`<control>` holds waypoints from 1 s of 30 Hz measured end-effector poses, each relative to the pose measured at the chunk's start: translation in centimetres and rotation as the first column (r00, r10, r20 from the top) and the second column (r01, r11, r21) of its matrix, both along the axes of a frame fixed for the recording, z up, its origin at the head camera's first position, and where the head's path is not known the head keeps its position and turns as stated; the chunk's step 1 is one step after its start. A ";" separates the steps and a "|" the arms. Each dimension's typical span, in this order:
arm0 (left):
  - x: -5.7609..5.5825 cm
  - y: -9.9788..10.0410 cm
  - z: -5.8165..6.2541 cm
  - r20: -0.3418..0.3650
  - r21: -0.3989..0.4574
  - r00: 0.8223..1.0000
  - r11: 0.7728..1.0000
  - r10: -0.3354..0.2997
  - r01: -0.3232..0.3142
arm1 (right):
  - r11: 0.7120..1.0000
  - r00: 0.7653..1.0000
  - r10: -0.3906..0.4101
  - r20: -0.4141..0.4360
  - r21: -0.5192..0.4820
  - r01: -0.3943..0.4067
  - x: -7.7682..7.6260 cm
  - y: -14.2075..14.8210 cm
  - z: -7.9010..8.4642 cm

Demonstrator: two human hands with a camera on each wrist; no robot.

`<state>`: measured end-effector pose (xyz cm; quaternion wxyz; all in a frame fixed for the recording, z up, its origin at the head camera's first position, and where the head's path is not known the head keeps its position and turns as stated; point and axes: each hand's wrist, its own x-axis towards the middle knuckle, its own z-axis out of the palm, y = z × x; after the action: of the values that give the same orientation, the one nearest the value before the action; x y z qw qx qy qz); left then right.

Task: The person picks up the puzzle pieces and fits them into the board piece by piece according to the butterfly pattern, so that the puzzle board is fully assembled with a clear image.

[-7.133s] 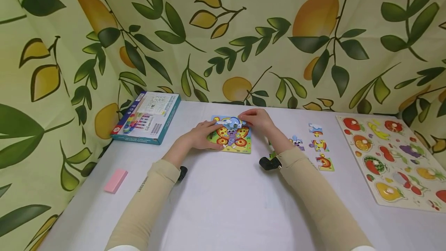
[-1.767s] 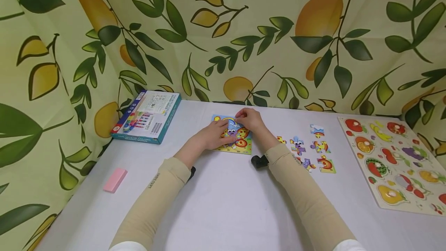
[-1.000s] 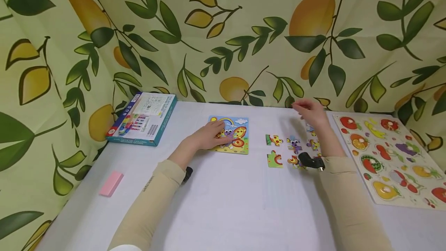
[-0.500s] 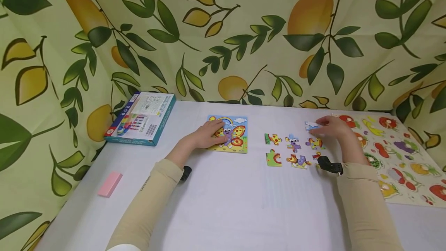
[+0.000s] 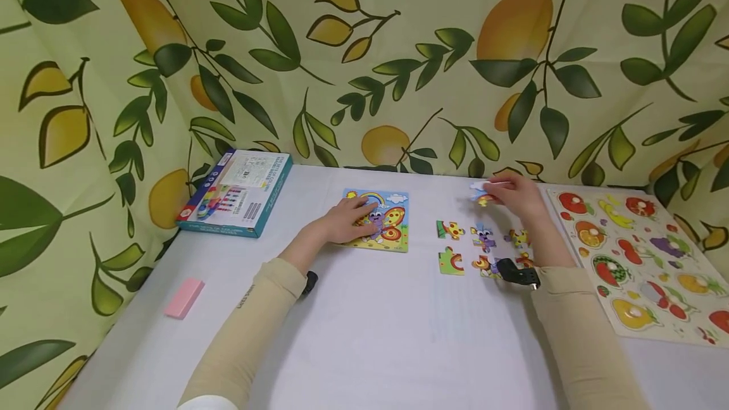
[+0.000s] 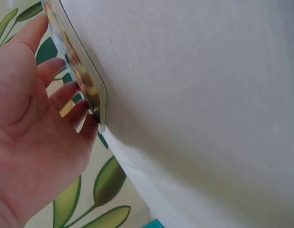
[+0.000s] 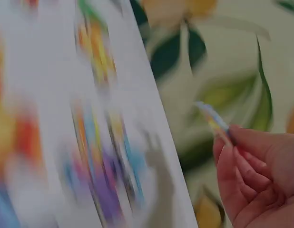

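Two rows of loose jigsaw pieces (image 5: 447, 266), seemingly light and stiff, lie right of centre on a white table (image 5: 364, 347); their thin knobs look easy to bend. To their left, a person's left hand (image 5: 344, 219) rests, fingers apart, on a butterfly board (image 5: 393, 223), likely rigid and best steadied at its edges. Farther off, well apart from it, the right hand (image 5: 515, 196) pinches a cloud piece (image 5: 480, 192) off the table's far right; its smooth face may slip, making the rim the surest hold.
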<state>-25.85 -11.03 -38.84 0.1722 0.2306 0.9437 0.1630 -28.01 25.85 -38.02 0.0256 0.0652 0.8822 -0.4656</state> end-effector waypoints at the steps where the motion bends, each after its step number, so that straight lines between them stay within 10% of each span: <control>1: 0.0 0.2 -0.1 -0.007 -0.015 1.000 1.000 -0.001 0.001 | 0.997 1.000 0.012 0.003 -0.077 -0.012 -0.2 -1.5 0.0; 9: 0.1 1.2 -0.1 -0.042 -0.126 0.999 0.992 0.003 -0.008 | 0.919 0.982 0.100 0.161 -0.394 -0.029 -2.1 -12.0 -0.9; 18: 0.2 1.4 0.1 -0.041 -0.136 0.999 0.990 0.019 -0.025 | 0.980 0.990 0.082 0.113 -0.187 -0.059 -2.5 -14.5 -2.2; 30: 0.4 2.0 0.0 -0.101 -0.233 0.995 0.972 -0.018 -0.006 | 0.993 0.995 0.099 0.013 0.070 -0.099 -2.3 -15.3 -2.0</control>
<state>-25.49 -9.01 -38.89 0.1497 0.2196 0.9633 0.0385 -30.35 10.56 -40.07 0.0505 0.0244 0.9001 -0.4320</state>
